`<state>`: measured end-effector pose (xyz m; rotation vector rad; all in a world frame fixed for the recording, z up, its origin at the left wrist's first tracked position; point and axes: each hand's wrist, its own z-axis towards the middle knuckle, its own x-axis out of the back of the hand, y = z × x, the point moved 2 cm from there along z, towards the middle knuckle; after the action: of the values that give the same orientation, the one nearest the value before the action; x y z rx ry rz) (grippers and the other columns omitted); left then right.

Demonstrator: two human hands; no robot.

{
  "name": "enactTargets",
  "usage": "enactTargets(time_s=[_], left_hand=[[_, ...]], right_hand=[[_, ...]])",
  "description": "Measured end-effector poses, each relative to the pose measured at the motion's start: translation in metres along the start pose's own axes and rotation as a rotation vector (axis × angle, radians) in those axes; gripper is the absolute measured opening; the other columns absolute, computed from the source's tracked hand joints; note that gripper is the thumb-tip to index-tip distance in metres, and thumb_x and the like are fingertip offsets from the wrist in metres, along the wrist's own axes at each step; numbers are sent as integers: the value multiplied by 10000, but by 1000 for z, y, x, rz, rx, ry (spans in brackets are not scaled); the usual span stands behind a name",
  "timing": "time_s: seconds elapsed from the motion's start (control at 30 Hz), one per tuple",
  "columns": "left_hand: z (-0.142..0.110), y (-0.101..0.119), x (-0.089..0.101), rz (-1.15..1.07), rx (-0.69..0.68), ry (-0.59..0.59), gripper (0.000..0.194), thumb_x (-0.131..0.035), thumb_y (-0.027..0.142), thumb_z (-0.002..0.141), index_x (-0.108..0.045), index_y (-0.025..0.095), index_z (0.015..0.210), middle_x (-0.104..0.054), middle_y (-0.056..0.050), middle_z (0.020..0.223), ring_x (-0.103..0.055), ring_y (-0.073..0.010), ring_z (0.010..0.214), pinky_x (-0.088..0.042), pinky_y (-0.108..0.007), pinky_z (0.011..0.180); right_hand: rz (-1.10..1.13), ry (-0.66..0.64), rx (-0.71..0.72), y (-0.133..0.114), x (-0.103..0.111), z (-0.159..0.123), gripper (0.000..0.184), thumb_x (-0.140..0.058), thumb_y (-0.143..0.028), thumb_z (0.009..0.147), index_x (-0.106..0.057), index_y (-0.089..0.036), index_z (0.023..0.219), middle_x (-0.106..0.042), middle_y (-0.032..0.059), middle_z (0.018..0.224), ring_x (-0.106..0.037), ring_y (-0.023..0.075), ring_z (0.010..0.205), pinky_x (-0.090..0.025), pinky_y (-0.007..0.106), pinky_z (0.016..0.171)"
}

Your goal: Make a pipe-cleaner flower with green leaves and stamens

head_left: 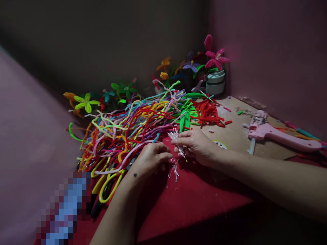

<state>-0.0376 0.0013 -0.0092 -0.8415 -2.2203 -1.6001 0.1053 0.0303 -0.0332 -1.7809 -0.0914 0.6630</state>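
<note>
My right hand [195, 144] pinches a bundle of thin white flower stamens [174, 133], whose tipped heads fan out above and below the fingers. A few more loose white stamens [174, 172] lie on the red cloth [199, 200] just beneath. Left of the bundle is my left hand [154, 156], with its thumb and fingertips drawn together close to the stamens. Whether anything small sits between those fingertips I cannot make out. A green fuzzy leaf shape [185, 120] stands right behind the bundle.
A large heap of coloured pipe cleaners [133, 119] spreads behind my left hand, with yellow-handled scissors [107, 190] by its front. A pink glue gun [278, 134] rests on a brown board [236, 129] at right. Pipe-cleaner flowers [217, 59] line the wall.
</note>
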Motion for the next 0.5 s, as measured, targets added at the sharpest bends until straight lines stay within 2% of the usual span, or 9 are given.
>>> enactTargets(time_s=[0.1,0.17,0.23,0.33,0.5], left_hand=[[-1,1,6,-122,-59,197,133,-581,285,705,-571,153,717,-500,46,414,-396,-60,313,-257,-154,314],[-2,1,10,-187,-115,273,194,-579,329,719,-568,143,668,-497,35,422,-396,-57,337,-268,-161,338],[-2,1,9,-264,-157,244,228,-586,364,720,-602,137,706,-500,32,450,-398,-56,364,-284,-172,365],[-1,3,0,-370,-168,133,254,-604,367,711,-642,139,815,-497,40,490,-370,-43,381,-261,-177,385],[0,14,-19,-475,-183,27,258,-604,353,708,-651,101,688,-564,-7,561,-370,-36,408,-204,-183,392]], right_hand=[[28,-36,21,2,1,1,157,-633,-222,669,-546,-144,564,-426,-46,416,-276,26,321,-122,208,340],[69,-42,38,3,2,2,159,-656,-242,656,-551,-146,585,-419,-56,431,-260,23,329,-119,206,346],[109,-39,56,3,2,3,174,-677,-260,643,-553,-145,603,-446,-54,472,-265,20,343,-129,206,353],[192,-67,50,5,1,3,170,-691,-262,634,-575,-138,634,-462,-51,510,-307,23,377,-162,201,368],[291,-78,-84,10,0,5,116,-659,-191,636,-624,-120,721,-480,-31,521,-383,44,425,-202,198,399]])
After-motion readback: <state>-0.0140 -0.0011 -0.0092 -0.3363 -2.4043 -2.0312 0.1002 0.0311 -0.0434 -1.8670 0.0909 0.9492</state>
